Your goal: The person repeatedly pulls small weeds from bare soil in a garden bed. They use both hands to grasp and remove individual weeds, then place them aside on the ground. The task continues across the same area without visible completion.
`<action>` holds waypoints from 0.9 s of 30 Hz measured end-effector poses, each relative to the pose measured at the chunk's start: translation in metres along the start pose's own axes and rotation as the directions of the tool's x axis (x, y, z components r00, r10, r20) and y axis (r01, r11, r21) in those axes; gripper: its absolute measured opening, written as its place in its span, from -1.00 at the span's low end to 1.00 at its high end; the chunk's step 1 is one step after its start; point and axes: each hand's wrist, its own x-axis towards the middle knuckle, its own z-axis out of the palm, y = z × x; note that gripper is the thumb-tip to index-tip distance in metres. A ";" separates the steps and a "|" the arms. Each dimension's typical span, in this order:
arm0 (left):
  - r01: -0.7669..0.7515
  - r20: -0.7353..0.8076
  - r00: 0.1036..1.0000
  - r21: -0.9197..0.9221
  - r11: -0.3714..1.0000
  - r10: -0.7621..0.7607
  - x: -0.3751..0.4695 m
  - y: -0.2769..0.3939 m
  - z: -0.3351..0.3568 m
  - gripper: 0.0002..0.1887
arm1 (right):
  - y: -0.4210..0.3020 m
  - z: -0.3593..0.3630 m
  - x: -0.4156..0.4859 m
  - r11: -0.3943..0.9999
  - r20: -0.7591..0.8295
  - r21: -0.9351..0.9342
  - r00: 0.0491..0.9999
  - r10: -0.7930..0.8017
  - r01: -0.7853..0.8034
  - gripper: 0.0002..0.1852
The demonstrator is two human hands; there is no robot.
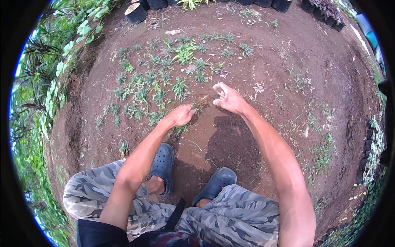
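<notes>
My left hand [182, 115] is closed on a small uprooted plant [202, 103], whose brown roots point to the upper right. Just right of the roots, my right hand [227, 98] has its fingers curled around a thin, narrow tool or stick [217, 91]; its kind cannot be told. Small spiky green plants [159, 96] grow from the brown soil [197, 131] left of and beyond my hands. Leafy light-green weeds [184, 53] stand among them.
My feet in dark clogs [162, 160] rest on the soil. Black plant pots [135, 14] line the far edge. Dense foliage [37, 102] borders the left side. Grass tufts [323, 152] grow at the right, and more pots [363, 163] stand along the right edge.
</notes>
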 end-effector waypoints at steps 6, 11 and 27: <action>0.166 0.116 0.984 -0.291 0.942 -0.138 -0.038 -0.011 -0.084 -0.61 | -0.072 0.050 0.069 0.992 0.227 -0.039 0.968 -0.106 0.117 -0.64; 0.185 0.053 0.980 -0.604 0.775 -0.193 -0.051 -0.027 -0.116 -0.67 | -0.105 0.083 0.098 0.987 0.300 -0.002 0.941 -0.155 0.163 -0.84; -0.433 -0.403 0.739 -0.898 0.078 -0.540 -0.094 -0.051 -0.032 -0.55 | -0.161 0.118 0.093 0.999 0.205 -0.051 0.979 0.022 -0.012 -0.81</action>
